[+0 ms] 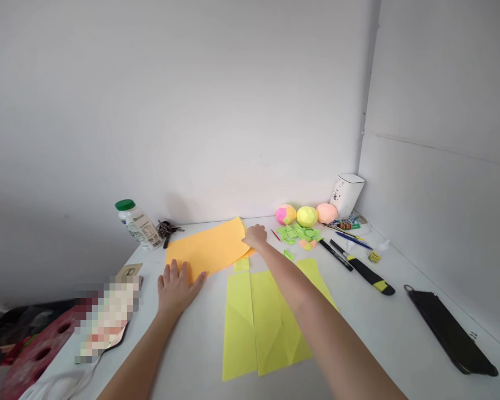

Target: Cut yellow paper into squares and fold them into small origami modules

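An orange paper sheet (208,248) lies on the white table (391,333) near the back wall. My left hand (177,286) rests flat on its near left corner, fingers spread. My right hand (255,236) reaches forward with curled fingers onto the sheet's far right edge; I cannot tell whether it pinches the paper. Two yellow paper sheets (266,319) with fold creases lie side by side under my right forearm.
A green-capped bottle (138,223) and keys (168,229) stand at the back left. Three paper balls (307,215), green paper scraps (296,233), pens (336,254), a yellow-black cutter (369,274) and a white container (346,194) sit back right. A black case (450,330) lies right.
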The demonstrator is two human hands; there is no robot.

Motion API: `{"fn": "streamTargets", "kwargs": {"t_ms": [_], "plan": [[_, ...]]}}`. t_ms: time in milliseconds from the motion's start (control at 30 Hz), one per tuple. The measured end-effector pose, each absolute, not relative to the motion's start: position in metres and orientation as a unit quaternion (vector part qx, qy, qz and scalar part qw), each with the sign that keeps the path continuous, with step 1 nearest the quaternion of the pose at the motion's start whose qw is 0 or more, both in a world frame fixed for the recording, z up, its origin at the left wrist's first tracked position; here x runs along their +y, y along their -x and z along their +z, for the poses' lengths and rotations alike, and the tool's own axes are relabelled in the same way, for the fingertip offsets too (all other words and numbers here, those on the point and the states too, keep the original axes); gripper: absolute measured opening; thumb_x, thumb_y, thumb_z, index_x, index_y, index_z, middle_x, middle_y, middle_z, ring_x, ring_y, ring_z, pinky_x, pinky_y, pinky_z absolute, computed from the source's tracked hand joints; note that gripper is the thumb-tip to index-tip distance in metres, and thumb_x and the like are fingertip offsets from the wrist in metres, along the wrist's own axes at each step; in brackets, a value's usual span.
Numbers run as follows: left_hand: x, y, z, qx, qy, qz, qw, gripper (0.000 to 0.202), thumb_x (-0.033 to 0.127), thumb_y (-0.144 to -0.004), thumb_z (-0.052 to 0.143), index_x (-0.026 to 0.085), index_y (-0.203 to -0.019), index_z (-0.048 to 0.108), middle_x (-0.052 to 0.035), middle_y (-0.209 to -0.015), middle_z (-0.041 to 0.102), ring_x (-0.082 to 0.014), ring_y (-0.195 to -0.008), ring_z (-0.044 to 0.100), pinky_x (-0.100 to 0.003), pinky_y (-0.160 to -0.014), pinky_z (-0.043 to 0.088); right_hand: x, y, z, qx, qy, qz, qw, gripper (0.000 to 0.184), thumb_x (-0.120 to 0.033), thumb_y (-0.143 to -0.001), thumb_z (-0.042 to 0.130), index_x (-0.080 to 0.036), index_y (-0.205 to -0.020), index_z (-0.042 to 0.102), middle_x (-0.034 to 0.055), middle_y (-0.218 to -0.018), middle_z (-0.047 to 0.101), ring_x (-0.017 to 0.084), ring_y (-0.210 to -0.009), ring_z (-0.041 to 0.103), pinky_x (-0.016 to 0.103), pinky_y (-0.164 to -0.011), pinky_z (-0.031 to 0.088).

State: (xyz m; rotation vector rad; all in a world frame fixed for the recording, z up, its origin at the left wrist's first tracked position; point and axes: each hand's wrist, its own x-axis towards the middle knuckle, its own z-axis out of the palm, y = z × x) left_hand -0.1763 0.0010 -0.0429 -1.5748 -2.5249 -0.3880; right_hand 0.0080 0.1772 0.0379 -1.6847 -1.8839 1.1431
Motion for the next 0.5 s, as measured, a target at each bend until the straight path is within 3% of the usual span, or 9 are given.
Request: {"fn": "streamTargets", "kwargs": {"t_ms": [167, 267, 400, 500], "plan": [[-0.009, 0.173, -0.033, -0.825, 0.471, -0.308, 0.041, 0.059, 0.045, -0.086, 0.035, 0.005, -0.129, 0.041, -0.0242, -0.148, 0.021, -0.0355, -0.137, 0.014, -0.051, -0.108, 0.013, 0.184, -0.038, 0.073, -0.692, 0.545, 0.391, 0.268, 0.01, -0.025, -0.078, 0.064, -0.015, -0.077, 0.06, 0.001, -0.074, 0.062, 0.016, -0.073, 0.06, 0.023, -0.062, 0.045], [-0.014, 0.173, -0.023, -0.796, 0.449, -0.406, -0.032, 0.057, 0.044, -0.086, 0.036, 0.009, -0.131, 0.04, -0.0197, -0.149, 0.021, -0.0335, -0.138, 0.014, -0.05, -0.111, 0.011, 0.191, -0.109, 0.085, -0.67, 0.531, 0.399, 0.332, 0.013, -0.027, -0.08, 0.059, -0.015, -0.082, 0.059, 0.0011, -0.071, 0.062, 0.014, -0.064, 0.059, 0.019, -0.048, 0.041], [0.005, 0.163, -0.01, -0.75, 0.457, -0.449, -0.166, 0.057, 0.053, -0.086, 0.037, 0.016, -0.128, 0.045, -0.0149, -0.131, 0.051, -0.0298, -0.123, 0.045, -0.045, -0.101, 0.036, 0.18, -0.213, 0.068, -0.627, 0.542, 0.424, 0.364, 0.016, -0.027, -0.074, 0.064, -0.015, -0.073, 0.054, 0.0015, -0.059, 0.059, 0.011, -0.045, 0.051, 0.02, -0.038, 0.037], [0.041, 0.142, -0.004, -0.697, 0.47, -0.467, -0.275, 0.056, 0.056, -0.085, 0.04, 0.015, -0.121, 0.052, -0.0139, -0.121, 0.06, -0.025, -0.11, 0.058, -0.036, -0.091, 0.047, 0.17, -0.25, 0.043, -0.613, 0.528, 0.446, 0.382, 0.02, -0.032, -0.071, 0.065, -0.017, -0.074, 0.053, 0.0022, -0.063, 0.063, 0.013, -0.048, 0.055, 0.021, -0.042, 0.042]]}}
